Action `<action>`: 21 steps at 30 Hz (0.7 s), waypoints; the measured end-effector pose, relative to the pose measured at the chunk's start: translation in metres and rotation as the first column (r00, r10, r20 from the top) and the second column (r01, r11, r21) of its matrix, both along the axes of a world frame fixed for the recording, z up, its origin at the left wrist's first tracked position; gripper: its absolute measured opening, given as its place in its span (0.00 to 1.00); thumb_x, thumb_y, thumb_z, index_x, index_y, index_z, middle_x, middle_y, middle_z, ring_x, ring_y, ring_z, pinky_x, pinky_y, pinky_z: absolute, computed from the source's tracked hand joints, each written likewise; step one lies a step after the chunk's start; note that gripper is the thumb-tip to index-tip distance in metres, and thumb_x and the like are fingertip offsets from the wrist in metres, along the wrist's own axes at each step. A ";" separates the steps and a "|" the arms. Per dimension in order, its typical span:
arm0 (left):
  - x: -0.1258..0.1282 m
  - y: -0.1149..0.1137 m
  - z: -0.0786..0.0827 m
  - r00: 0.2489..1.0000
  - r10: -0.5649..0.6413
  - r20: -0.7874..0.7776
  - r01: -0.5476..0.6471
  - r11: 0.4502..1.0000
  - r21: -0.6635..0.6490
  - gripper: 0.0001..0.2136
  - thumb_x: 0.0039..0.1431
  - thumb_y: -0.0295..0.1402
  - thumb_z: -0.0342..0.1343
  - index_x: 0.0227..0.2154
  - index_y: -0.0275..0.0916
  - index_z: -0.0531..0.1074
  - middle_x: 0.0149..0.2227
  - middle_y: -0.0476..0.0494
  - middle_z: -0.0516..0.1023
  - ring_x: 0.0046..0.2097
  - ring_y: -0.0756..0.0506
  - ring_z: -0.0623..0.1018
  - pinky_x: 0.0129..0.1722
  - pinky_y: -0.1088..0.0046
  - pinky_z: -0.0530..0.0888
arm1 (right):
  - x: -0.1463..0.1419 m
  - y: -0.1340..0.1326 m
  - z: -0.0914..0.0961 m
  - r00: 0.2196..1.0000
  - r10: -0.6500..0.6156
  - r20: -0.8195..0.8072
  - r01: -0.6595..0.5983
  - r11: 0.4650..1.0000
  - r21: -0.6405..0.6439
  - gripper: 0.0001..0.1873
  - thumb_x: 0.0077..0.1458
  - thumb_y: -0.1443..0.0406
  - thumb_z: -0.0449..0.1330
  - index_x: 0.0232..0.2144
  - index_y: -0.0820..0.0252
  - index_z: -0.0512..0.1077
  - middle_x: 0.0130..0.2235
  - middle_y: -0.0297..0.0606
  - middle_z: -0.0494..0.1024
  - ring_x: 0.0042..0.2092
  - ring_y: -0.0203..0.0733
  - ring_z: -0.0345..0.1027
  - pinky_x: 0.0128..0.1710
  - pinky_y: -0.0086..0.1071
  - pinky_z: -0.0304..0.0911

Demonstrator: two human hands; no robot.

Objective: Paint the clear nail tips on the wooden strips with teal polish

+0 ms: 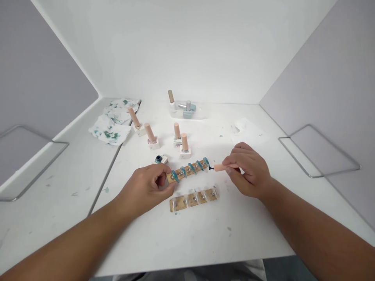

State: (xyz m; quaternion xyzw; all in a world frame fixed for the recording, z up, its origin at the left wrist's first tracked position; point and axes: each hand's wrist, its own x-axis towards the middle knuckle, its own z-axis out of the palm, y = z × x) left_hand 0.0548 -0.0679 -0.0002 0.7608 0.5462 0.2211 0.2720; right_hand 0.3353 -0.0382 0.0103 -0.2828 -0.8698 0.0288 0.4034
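My left hand (149,185) pinches the left end of a wooden nail display strip (169,178). Several teal false nails (191,168) stand across that strip on round metal studs. In my right hand (247,169) is a nail polish brush (219,167) with a peach cap handle, fingers closed around it. Its dark bristles are at the rightmost teal nail (206,161); whether they touch it I cannot tell. Beside my left hand sits an uncapped polish bottle (161,159) with a dark mouth. Nearer to me lies a second wooden strip (191,200) carrying several clear false nails.
Several capped polish bottles (185,150) with peach caps stand beyond the strips. A clear tray (202,111) with more bottles is at the back. Stained tissues (109,130) lie left, a white tissue (249,130) right. Wire frames (319,150) stick out from both side panels.
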 end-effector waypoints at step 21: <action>-0.002 0.000 -0.003 0.999 0.051 0.016 -0.050 0.996 -0.071 0.09 0.51 0.38 0.55 0.32 0.40 0.69 0.21 0.53 0.63 0.23 0.51 0.63 0.22 0.75 0.63 | -0.003 0.005 -0.006 0.995 -0.097 0.028 0.097 0.995 0.000 0.10 0.49 0.75 0.52 0.34 0.58 0.63 0.23 0.28 0.69 0.23 0.31 0.55 0.32 0.34 0.51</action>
